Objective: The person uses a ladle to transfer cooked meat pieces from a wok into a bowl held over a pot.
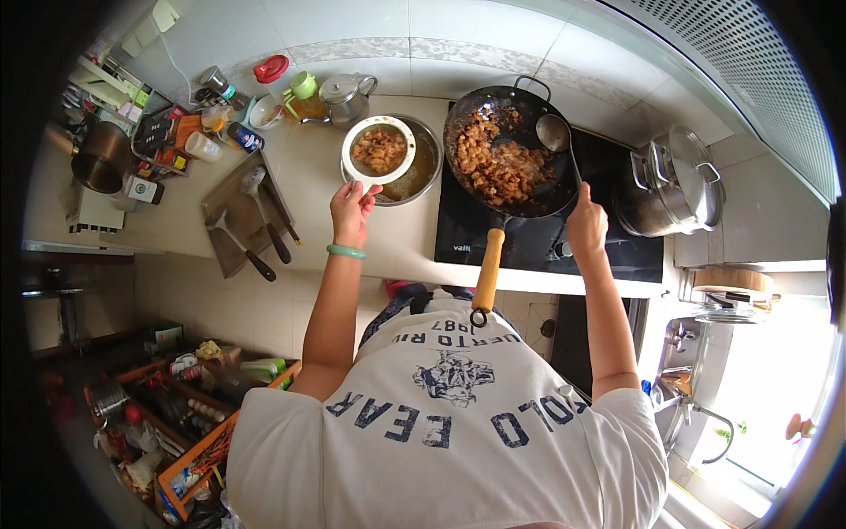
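Note:
My left hand [352, 210] grips the short handle of a white-rimmed strainer [409, 153]. Browned, chopped pieces of food [379, 151] lie in the strainer. Beneath it is a round metal pot [436, 173] with brownish, foamy liquid inside; whether the strainer touches the pot's rim I cannot tell. In my right hand [587, 221] is the handle of a metal ladle [552, 133], whose bowl is over the right side of a dark wok [562, 192]. More browned pieces [499, 162] fill the wok's left and middle. The wok's wooden handle [489, 271] points towards me.
The wok sits on a black cooktop [608, 251], left of a lidded steel pot [674, 185]. A metal kettle [347, 96] and a green-topped oil jug [304, 96] stand at the back. Left, a metal tray [228, 248] carries several utensils, their handles overhanging the counter edge.

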`<move>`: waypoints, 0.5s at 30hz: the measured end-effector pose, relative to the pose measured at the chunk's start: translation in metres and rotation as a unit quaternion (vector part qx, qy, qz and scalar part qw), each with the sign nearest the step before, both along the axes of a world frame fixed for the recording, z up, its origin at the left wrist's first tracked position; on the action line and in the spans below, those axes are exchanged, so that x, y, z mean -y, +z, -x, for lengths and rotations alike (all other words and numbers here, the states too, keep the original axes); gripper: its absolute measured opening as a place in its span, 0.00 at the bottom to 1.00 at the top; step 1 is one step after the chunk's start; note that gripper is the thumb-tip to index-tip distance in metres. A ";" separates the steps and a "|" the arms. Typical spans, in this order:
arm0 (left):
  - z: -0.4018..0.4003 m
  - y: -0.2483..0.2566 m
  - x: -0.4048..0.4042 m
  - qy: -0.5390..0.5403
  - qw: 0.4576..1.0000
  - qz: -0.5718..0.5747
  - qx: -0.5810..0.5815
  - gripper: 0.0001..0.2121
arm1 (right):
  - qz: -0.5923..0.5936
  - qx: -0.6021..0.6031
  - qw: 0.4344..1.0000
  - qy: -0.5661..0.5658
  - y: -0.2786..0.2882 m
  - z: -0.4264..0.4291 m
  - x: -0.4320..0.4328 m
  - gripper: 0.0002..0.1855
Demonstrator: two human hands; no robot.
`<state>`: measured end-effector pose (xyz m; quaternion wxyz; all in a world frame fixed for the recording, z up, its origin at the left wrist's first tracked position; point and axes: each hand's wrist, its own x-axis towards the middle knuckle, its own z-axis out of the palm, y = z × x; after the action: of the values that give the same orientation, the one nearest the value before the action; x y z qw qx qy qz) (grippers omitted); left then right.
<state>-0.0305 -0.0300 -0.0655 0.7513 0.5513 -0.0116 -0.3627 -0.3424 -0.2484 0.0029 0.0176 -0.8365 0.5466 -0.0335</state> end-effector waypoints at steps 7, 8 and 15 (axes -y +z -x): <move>-0.001 0.000 -0.003 -0.009 1.000 0.019 0.010 0.05 | -0.085 0.226 0.965 0.104 -0.028 -0.017 -0.014 0.15; -0.001 0.000 -0.004 -0.008 1.000 0.018 0.011 0.05 | -0.200 0.231 0.951 0.045 -0.022 -0.019 -0.010 0.15; -0.002 0.000 -0.002 -0.011 1.000 0.003 0.015 0.05 | -0.655 0.452 0.540 -0.274 0.017 -0.016 0.054 0.14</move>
<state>-0.0286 -0.0276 -0.0657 0.7489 0.5541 -0.0303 -0.3622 -0.3263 -0.3027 0.0203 0.7952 -0.2751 0.5386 -0.0431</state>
